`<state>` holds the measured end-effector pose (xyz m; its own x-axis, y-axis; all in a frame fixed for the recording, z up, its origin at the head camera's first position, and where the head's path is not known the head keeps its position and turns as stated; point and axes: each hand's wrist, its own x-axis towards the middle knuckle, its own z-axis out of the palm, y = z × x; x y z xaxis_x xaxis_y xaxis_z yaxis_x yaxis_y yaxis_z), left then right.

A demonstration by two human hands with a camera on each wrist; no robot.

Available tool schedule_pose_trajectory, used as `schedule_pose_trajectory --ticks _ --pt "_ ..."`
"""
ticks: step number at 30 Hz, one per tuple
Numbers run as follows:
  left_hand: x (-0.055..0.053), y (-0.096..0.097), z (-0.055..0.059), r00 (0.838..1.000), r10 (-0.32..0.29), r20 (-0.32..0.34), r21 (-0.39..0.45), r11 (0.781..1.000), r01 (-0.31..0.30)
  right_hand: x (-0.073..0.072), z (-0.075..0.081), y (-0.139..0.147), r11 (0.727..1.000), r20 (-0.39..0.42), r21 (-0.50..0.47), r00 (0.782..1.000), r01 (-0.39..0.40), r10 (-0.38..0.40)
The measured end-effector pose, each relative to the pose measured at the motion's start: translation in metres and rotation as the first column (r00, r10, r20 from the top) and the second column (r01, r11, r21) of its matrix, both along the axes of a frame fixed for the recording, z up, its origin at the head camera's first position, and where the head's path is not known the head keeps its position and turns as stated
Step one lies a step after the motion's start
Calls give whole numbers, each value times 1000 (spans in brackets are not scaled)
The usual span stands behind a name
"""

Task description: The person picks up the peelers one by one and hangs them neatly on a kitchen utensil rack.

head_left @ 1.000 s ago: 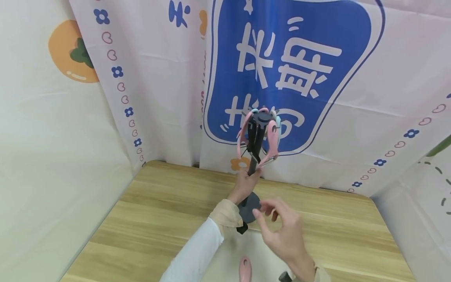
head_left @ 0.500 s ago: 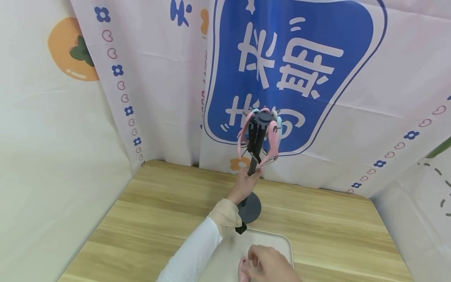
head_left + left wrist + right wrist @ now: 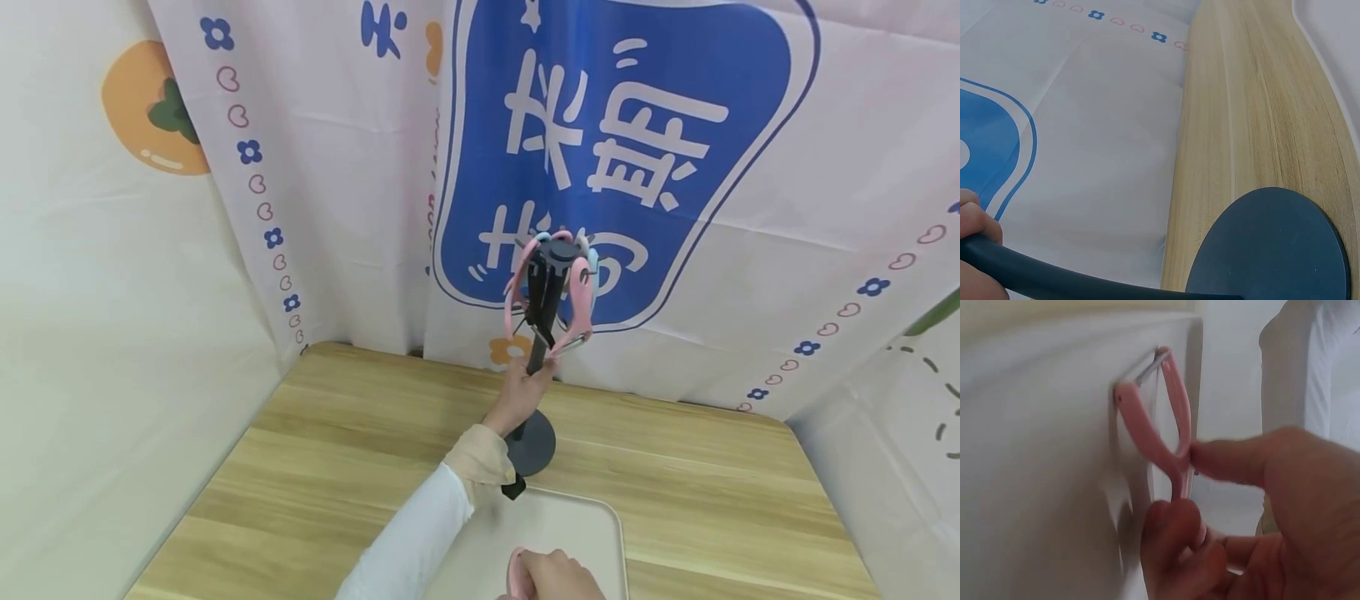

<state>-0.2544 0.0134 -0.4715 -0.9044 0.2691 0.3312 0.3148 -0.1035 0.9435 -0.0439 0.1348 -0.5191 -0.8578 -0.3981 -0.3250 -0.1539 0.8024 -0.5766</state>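
Observation:
My left hand [image 3: 519,395] grips the dark pole of a round-based rack [image 3: 532,450]. In the left wrist view, the fingers [image 3: 977,219] wrap the pole [image 3: 1054,272] above its flat base [image 3: 1272,250]. Several peelers hang around the rack's top, including a pink peeler [image 3: 580,300] and a black one [image 3: 536,292]. Low in the head view, my right hand [image 3: 558,575] is at a pink Y-shaped peeler [image 3: 515,573] over the tray. The right wrist view shows thumb and fingers pinching this peeler [image 3: 1144,428] near where its arms join, its metal blade pointing away from the hand.
A cream tray [image 3: 617,533] with a raised rim lies on the wooden table [image 3: 720,508], in front of the rack base. A black block [image 3: 513,486] sits by the left wrist. Printed cloth [image 3: 360,208] hangs behind the table and at its sides.
My right hand has moved from beside the rack's base down to the tray and taken hold of the pink peeler. The left hand has stayed on the pole.

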Motion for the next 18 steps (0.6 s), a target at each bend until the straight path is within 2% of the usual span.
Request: schedule_pose_trajectory --ticks 3,8,15,18 --pt "0 0 0 1000 -3 4 -1 1000 3 2 -3 -3 997 -21 -65 999 41 -43" --pt "0 1 1 1000 1 7 -11 1000 -1 2 -5 -8 995 -39 -70 996 76 -79" --pt "0 0 2 1000 14 0 -9 1000 -14 -2 -6 -6 989 25 -126 997 76 -73" --pt "0 -1 2 1000 22 1 -11 1000 -22 -2 -6 -5 990 24 -125 997 69 -67"
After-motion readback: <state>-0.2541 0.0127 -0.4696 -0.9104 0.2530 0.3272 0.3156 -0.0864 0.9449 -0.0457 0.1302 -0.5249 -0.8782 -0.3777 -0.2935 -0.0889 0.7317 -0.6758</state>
